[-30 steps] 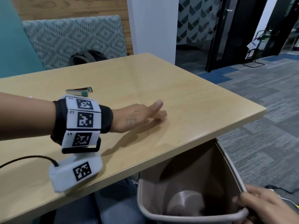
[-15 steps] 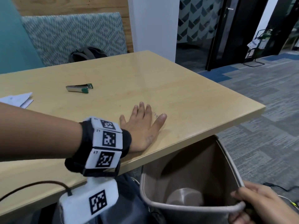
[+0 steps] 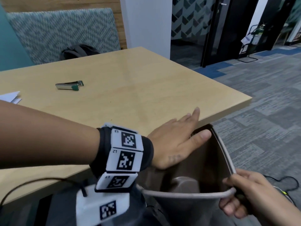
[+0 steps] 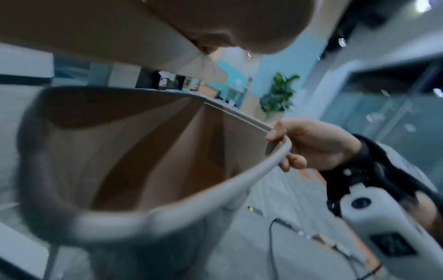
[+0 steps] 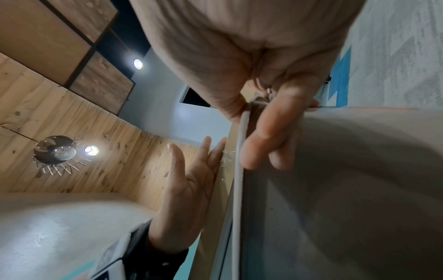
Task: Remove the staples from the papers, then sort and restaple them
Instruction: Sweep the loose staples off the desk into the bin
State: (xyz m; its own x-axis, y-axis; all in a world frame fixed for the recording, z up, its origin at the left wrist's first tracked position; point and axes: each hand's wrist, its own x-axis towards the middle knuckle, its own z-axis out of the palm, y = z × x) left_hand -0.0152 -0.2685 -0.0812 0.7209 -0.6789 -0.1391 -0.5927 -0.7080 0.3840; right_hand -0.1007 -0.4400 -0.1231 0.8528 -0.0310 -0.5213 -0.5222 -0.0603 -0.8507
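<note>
My left hand point(image 3: 192, 128) lies flat and open at the table's near edge point(image 3: 228, 108), its fingers straight and its thumb out over a grey-brown waste bin point(image 3: 187, 195). My right hand point(image 3: 244, 193) grips the bin's rim and holds the bin just under that edge. In the right wrist view my right fingers point(image 5: 271, 132) curl over the rim, and a few tiny glinting staples point(image 5: 227, 157) sit at the edge beside my left hand point(image 5: 191, 170). A silver and green stapler point(image 3: 69, 85) lies far back on the table. White papers point(image 3: 11, 97) show at the left edge.
A dark backpack point(image 3: 78, 51) rests on the patterned bench behind the table. A black cable point(image 3: 285, 181) runs over the carpet at the right. The bin point(image 4: 143, 151) appears to hold nothing in the left wrist view.
My left hand went from its side to flat on the table, then slid right to the edge above the bin. My right hand kept its hold on the bin's rim.
</note>
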